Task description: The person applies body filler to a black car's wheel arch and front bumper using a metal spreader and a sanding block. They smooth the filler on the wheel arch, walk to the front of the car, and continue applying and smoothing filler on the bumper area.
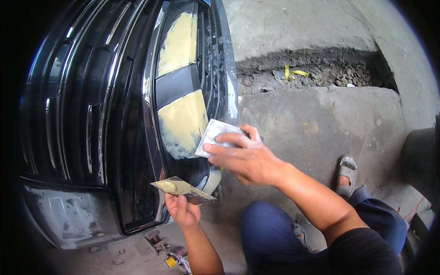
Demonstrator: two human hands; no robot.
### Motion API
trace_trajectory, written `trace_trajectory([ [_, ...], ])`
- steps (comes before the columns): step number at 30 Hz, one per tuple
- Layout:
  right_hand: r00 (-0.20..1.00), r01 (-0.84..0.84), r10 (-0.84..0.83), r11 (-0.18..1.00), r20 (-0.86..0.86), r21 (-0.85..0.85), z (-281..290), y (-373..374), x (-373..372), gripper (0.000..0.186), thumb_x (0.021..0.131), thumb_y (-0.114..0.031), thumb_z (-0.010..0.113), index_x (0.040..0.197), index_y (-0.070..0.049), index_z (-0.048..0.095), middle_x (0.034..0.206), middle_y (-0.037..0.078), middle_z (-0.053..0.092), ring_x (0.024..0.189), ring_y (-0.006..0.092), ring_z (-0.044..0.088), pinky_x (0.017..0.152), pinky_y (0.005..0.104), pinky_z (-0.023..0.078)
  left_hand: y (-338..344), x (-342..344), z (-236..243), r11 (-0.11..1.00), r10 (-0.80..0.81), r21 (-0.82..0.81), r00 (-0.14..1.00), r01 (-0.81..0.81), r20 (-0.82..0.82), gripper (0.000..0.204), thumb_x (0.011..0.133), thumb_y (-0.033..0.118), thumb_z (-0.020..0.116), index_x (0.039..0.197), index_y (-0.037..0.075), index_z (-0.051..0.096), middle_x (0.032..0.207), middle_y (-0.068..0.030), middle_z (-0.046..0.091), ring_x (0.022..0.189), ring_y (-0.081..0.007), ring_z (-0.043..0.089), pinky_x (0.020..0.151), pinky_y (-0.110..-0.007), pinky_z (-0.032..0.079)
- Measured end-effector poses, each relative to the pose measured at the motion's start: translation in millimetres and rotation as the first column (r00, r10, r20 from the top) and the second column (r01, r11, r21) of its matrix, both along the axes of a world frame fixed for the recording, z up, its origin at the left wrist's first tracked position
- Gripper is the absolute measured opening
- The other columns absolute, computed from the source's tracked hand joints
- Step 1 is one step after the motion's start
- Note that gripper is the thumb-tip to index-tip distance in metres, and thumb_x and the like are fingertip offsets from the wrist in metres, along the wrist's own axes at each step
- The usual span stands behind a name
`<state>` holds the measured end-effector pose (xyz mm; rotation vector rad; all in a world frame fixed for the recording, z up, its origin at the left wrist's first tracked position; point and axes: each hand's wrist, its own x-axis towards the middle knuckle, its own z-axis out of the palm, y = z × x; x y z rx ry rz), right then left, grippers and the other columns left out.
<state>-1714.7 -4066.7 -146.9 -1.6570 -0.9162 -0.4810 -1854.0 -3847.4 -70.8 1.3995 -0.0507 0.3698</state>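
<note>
My right hand (254, 160) grips a flat whitish putty spreader (213, 131), its fingers laid across the face. The spreader's edge is at the side of a cream filler patch (183, 114) on a black car bumper (176, 86); whether it touches cannot be told. White dust or residue marks those fingers. Lower down, my left hand (184, 211) pinches a thin putty board (192, 191) by its near edge. A small mound of cream putty (167, 186) lies on the board's left end. Another filler patch (180, 42) covers the bumper farther up.
A black grille (87, 91) with chrome strips fills the left. Beyond the bumper, a trench (316, 71) with rubble and yellow scraps cuts the concrete floor (298, 119). A dark round container (420, 160) stands at right. Small items, including a yellow-ended one (171, 261), lie below the bumper.
</note>
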Motion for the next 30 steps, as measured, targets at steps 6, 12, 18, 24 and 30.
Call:
trace_trajectory([
  [6, 0.992, 0.129, -0.126, 0.979, -0.029, 0.155, 22.9, -7.2, 64.8, 0.037, 0.084, -0.003, 0.066, 0.119, -0.013, 0.068, 0.138, -0.001, 0.063, 0.122, 0.0286, 0.056, 0.098, 0.0506, 0.038, 5.1, -9.7, -5.9, 0.995, 0.104, 0.0, 0.994, -0.104, -0.029, 0.054, 0.093, -0.002, 0.058, 0.144, -0.003, 0.041, 0.137, -0.013, 0.057, 0.124, -0.0221, 0.057, 0.11, -0.037, 0.043],
  [12, 0.987, -0.099, 0.123, 0.974, -0.106, 0.205, -6.6, 6.6, 0.4, 0.038, 0.081, -0.001, 0.067, 0.117, -0.012, 0.069, 0.141, -0.002, 0.061, 0.123, 0.0273, 0.056, 0.097, 0.0473, 0.04, 4.9, -6.9, -1.9, 1.0, 0.025, 0.005, 1.0, -0.025, -0.019, 0.05, 0.095, -0.002, 0.056, 0.144, 0.0, 0.043, 0.142, -0.012, 0.056, 0.127, -0.0214, 0.056, 0.113, -0.039, 0.041],
  [18, 0.989, 0.079, -0.049, 0.972, -0.138, 0.223, 4.9, -5.8, 39.3, 0.042, 0.083, -0.001, 0.067, 0.123, -0.011, 0.067, 0.141, 0.0, 0.062, 0.124, 0.0304, 0.056, 0.099, 0.0467, 0.041, 7.8, -11.4, -4.4, 0.999, 0.037, 0.004, 0.999, -0.037, -0.025, 0.05, 0.095, -0.002, 0.056, 0.143, 0.0, 0.043, 0.141, -0.0119, 0.056, 0.128, -0.0214, 0.055, 0.113, -0.039, 0.041],
  [24, 0.987, -0.036, 0.077, 0.961, -0.14, 0.275, 1.9, 7.2, 37.9, 0.044, 0.08, 0.001, 0.067, 0.122, -0.011, 0.068, 0.14, 0.0, 0.062, 0.123, 0.0304, 0.057, 0.1, 0.0481, 0.041, 5.3, -7.3, -2.6, 0.998, 0.069, 0.008, 0.997, -0.068, -0.032, 0.048, 0.095, -0.001, 0.057, 0.142, -0.001, 0.045, 0.139, -0.0118, 0.058, 0.126, -0.0218, 0.056, 0.113, -0.039, 0.041],
  [30, 0.96, -0.154, 0.181, 0.979, -0.213, 0.136, -12.8, -9.2, -4.5, 0.046, 0.078, 0.002, 0.067, 0.122, -0.012, 0.068, 0.142, 0.0, 0.061, 0.125, 0.0288, 0.056, 0.101, 0.05, 0.04, 6.8, -8.2, -5.1, 0.996, 0.086, -0.011, 0.996, -0.087, -0.026, 0.05, 0.093, -0.003, 0.058, 0.141, -0.002, 0.045, 0.136, -0.0133, 0.059, 0.124, -0.0224, 0.058, 0.11, -0.038, 0.044],
])
